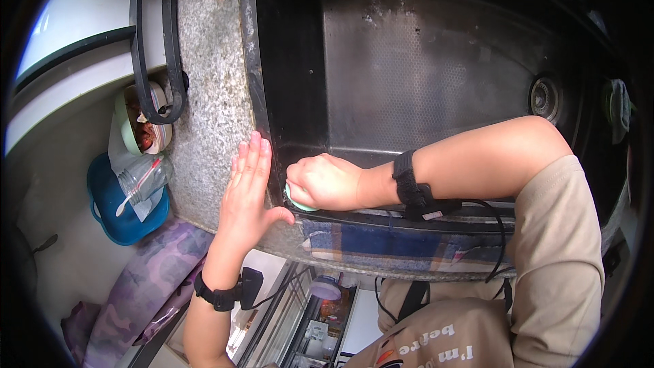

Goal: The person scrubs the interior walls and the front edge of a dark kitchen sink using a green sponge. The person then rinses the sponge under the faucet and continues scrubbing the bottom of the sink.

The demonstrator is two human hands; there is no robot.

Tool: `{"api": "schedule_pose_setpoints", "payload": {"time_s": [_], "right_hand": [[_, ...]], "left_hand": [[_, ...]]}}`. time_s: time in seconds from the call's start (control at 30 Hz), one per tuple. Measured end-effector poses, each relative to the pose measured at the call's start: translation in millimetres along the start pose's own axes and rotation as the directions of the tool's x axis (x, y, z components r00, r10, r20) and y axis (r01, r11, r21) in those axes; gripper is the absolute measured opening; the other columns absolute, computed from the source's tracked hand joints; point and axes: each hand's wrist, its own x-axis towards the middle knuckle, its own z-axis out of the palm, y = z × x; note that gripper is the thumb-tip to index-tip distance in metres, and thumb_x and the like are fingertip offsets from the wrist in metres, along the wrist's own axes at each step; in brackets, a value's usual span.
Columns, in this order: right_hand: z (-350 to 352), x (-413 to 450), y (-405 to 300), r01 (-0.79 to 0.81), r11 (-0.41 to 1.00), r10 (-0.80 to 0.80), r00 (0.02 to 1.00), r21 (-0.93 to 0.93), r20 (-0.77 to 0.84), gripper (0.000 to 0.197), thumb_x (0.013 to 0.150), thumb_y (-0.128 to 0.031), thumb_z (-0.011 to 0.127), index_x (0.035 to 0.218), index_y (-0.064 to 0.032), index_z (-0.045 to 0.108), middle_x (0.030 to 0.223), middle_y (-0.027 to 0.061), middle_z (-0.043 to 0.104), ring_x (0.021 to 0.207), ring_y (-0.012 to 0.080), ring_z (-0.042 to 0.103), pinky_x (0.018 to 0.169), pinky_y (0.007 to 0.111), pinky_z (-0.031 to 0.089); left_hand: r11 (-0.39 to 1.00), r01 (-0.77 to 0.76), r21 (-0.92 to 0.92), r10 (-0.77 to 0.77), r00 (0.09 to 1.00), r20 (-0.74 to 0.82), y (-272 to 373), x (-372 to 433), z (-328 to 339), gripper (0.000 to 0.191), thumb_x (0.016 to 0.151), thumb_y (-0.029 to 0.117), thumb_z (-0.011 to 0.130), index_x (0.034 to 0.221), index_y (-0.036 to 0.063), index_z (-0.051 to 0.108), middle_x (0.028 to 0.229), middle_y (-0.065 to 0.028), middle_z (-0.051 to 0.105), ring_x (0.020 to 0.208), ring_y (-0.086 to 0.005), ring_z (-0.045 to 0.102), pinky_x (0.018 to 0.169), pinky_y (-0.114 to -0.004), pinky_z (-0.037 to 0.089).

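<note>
My left hand [246,191] lies flat on the speckled stone counter [212,61] beside the sink rim, fingers straight, thumb out, holding nothing. My right hand [325,182] is closed around a mint-green object [301,204], mostly hidden by the fingers, at the near-left corner of the black sink [373,87]. Whether it is a scrubber or a sponge cannot be told. The sink floor has a honeycomb texture and pale stains toward the far side. A round drain strainer [544,96] sits at its right end.
A folded blue plaid cloth [378,240] lies along the front edge. To the left are a blue basin [130,232], a glass jar [158,176] with a toothbrush [134,194], and a bowl of food [130,128]. Below, an open drawer [306,317] holds containers. Wristband cables hang near both arms.
</note>
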Motion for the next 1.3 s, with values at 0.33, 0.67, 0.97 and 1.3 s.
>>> {"api": "schedule_pose_setpoints", "payload": {"time_s": [0.33,0.67,0.97,1.3], "right_hand": [[-43,39,-6,-0.049,0.999,0.038,0.901,-0.013,-0.432,0.024,0.081,-0.018,0.051,0.069,0.0027,0.052,0.067,0.0235,0.054,0.067,0.0391,0.056,0.061,0.043,0.046],[11,4,0,0.017,1.000,-0.020,0.978,-0.014,-0.206,0.019,0.077,-0.015,0.053,0.067,0.0006,0.052,0.067,0.0202,0.057,0.066,0.0367,0.058,0.062,0.042,0.048],[-66,57,21,-0.022,0.999,-0.001,0.844,-0.036,-0.536,0.023,0.080,-0.020,0.050,0.071,0.0007,0.057,0.069,0.0210,0.058,0.068,0.0362,0.059,0.062,0.040,0.048],[-26,33,5,0.032,0.999,-0.039,0.911,-0.025,-0.410,0.024,0.080,-0.021,0.053,0.068,-0.0007,0.055,0.068,0.0216,0.057,0.066,0.0369,0.059,0.063,0.042,0.049]], "left_hand": [[1.000,-0.029,0.010,0.029,1.000,-0.007,-5,-3,2,0.123,0.035,0.027,0.080,0.138,-0.0007,0.018,0.143,-0.0212,0.017,0.132,-0.0360,0.019,0.108,-0.044,0.020],[0.999,-0.015,-0.036,0.013,0.999,-0.039,1,0,-1,0.128,0.033,0.014,0.083,0.140,0.0038,0.013,0.145,-0.0185,0.015,0.132,-0.0355,0.021,0.107,-0.044,0.023],[1.000,0.001,-0.023,-0.002,0.999,-0.034,-1,-1,1,0.130,0.032,0.017,0.083,0.140,0.0038,0.012,0.145,-0.0180,0.015,0.132,-0.0359,0.020,0.108,-0.044,0.022],[1.000,0.026,-0.008,-0.026,1.000,-0.010,-4,-6,0,0.128,0.032,0.016,0.083,0.140,0.0033,0.015,0.145,-0.0200,0.014,0.132,-0.0356,0.020,0.108,-0.043,0.021]]}}
